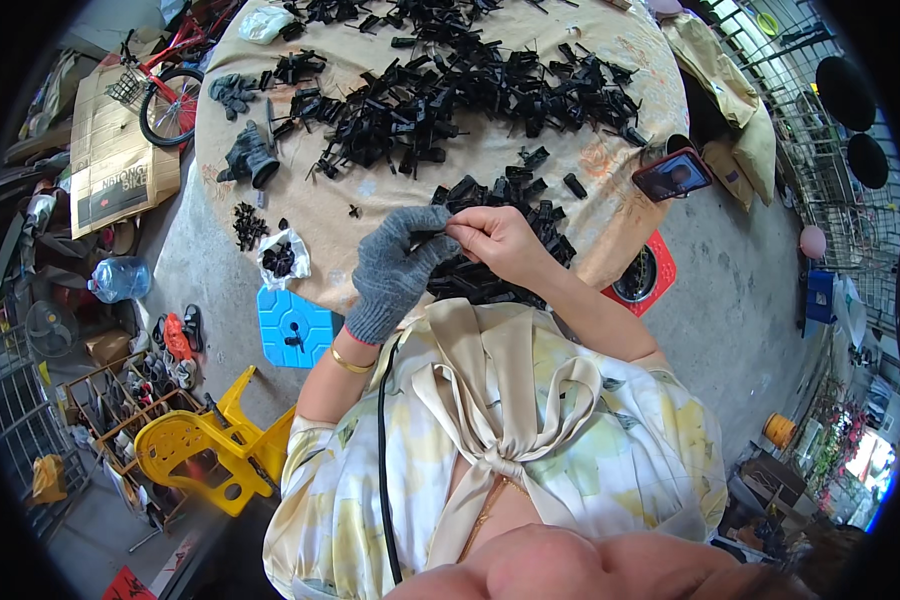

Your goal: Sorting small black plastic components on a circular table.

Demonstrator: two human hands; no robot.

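My left hand (402, 262), in a grey knit glove, and my bare right hand (498, 243) meet over the near edge of a round table (610, 215) covered in a tan cloth. Both pinch a small black plastic part (440, 237) between the fingertips. Just beyond and under my hands lies a pile of similar black plastic parts (515, 205). A larger spread of black parts (450, 90) covers the middle of the table.
A spare grey glove (248, 155) lies at the table's left. A phone (672, 174) rests at the right edge. A blue stool (292, 325) and yellow plastic chair (205, 450) stand at left, a red bicycle (170, 85) beyond. A red stool (645, 275) sits at right.
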